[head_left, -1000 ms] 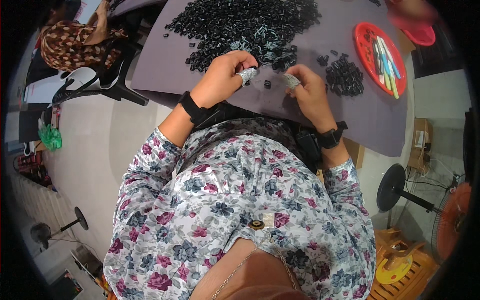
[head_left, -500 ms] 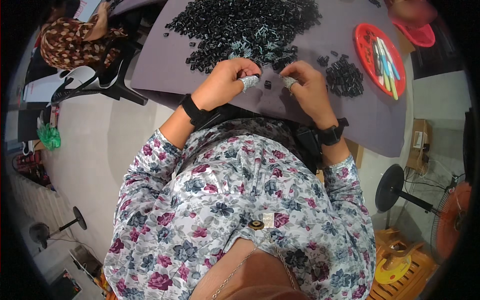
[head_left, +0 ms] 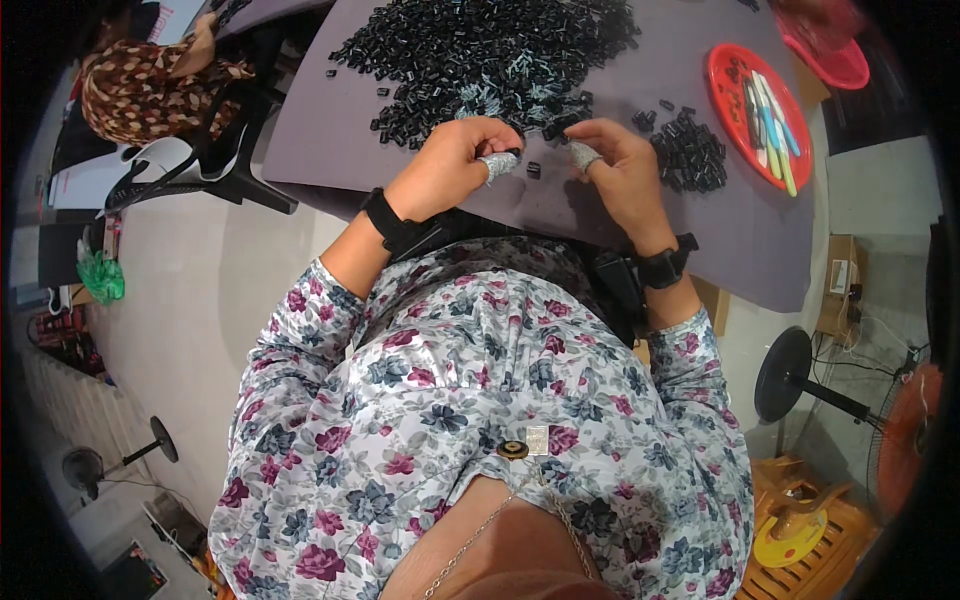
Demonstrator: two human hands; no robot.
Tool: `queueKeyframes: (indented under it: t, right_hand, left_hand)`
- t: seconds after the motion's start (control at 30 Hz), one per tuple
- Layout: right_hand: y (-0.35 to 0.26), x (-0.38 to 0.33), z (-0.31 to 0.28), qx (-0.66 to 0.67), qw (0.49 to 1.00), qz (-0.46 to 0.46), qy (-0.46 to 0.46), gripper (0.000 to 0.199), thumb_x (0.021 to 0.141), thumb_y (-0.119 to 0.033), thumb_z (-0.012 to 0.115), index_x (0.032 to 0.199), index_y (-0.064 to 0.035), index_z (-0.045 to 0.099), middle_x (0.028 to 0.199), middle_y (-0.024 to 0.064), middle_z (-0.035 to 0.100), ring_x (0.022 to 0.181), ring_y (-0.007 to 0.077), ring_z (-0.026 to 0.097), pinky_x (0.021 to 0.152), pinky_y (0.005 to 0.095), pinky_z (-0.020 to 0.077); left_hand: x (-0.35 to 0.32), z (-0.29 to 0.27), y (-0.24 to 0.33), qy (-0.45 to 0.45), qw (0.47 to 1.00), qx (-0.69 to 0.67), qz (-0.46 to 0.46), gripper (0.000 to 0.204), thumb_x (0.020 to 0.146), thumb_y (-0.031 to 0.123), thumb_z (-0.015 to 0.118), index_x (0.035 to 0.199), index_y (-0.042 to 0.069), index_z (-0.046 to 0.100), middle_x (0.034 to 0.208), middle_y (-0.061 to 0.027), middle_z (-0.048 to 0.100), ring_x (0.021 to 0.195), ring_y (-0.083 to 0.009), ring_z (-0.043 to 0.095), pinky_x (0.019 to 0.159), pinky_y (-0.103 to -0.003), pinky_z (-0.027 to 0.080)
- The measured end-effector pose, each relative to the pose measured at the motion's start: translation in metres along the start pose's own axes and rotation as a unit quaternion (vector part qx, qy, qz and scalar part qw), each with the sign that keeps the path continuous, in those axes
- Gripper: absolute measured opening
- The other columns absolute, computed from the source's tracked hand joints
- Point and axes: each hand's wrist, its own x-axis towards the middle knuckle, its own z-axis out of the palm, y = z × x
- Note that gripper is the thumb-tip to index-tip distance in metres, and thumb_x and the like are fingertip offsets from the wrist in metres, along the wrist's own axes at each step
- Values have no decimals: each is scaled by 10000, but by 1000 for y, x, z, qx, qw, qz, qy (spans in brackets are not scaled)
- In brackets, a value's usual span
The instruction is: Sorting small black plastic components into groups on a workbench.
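My left hand (head_left: 458, 165) is closed in a pinch on a small black plastic piece (head_left: 515, 152) at the fingertips. A pale grey wrap covers the left thumb. Opposite it, my right hand (head_left: 628, 178) has its index finger stretched toward the edge of the pile, slightly apart from its wrapped thumb. I make out nothing held between them. One loose black plastic piece (head_left: 534, 170) lies on the table between my hands. Just beyond them spreads a large pile of black plastic pieces (head_left: 450, 60), with thin pale blue-green bits (head_left: 530, 75) scattered over its near part.
Right of my right hand sits a smaller heap of black pieces (head_left: 690, 152). A red plastic tray (head_left: 718, 75) with several knife-like tools (head_left: 770, 125) stands beyond it on the grey table (head_left: 740, 250). Another person (head_left: 150, 90) sits at far left by a black chair (head_left: 230, 180).
My right index finger has stretched away from its thumb, toward the pile, where both were close together before. My left hand stays nearly in place with its pinch.
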Motion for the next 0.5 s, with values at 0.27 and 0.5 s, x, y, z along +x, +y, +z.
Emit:
queueKeyframes:
  t: [0.27,0.5]
  right_hand:
    - [7,1,-4,-103,989,-104,13,224,872,59,627,1076,21,711,975,33,731,833,77,666,728,233,525]
    - [8,1,-6,-1,999,-27,20,221,856,66,619,1051,17,712,932,14,712,828,58,645,708,222,503]
  left_hand:
    - [17,-5,3,6,981,175,82,443,760,-180,546,1140,-6,693,957,-109,650,846,-229,640,780,-304,511]
    - [16,-10,4,32,979,189,61,497,734,-178,518,1163,-2,696,1035,-139,696,947,-256,680,829,-323,526]
